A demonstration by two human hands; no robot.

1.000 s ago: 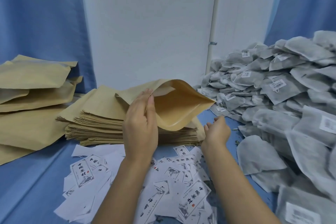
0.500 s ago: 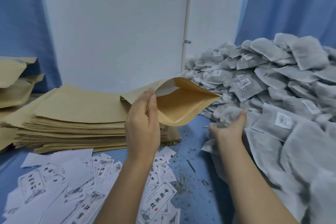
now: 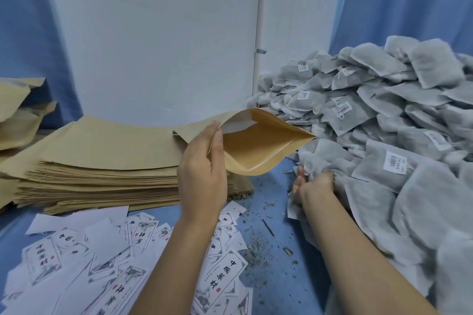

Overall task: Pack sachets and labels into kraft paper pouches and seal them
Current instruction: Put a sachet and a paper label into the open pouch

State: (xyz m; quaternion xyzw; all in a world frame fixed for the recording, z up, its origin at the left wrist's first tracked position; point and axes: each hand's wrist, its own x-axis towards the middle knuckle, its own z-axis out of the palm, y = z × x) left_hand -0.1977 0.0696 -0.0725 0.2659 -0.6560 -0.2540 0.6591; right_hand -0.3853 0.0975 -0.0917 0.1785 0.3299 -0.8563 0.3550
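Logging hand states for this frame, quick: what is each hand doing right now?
Left hand: holds the kraft pouch by its mouth edge, with the mouth open.
Right hand: fingers curled, gripping a sachet.

One head view looks forward and down, close above the left hand (image 3: 202, 176) and right hand (image 3: 316, 186). It faces the wall (image 3: 153, 33).

the open pouch (image 3: 256, 151) is tan outside, golden brown inside. the stack of pouches (image 3: 102, 169) at the left edge of the blue bench (image 3: 276, 289) is the same tan. the sachets (image 3: 435, 212) along the right edge are grey, some with white barcode tags (image 3: 396, 166). the labels (image 3: 222, 281) at the near edge are white with black characters, grey drawings and red seals.
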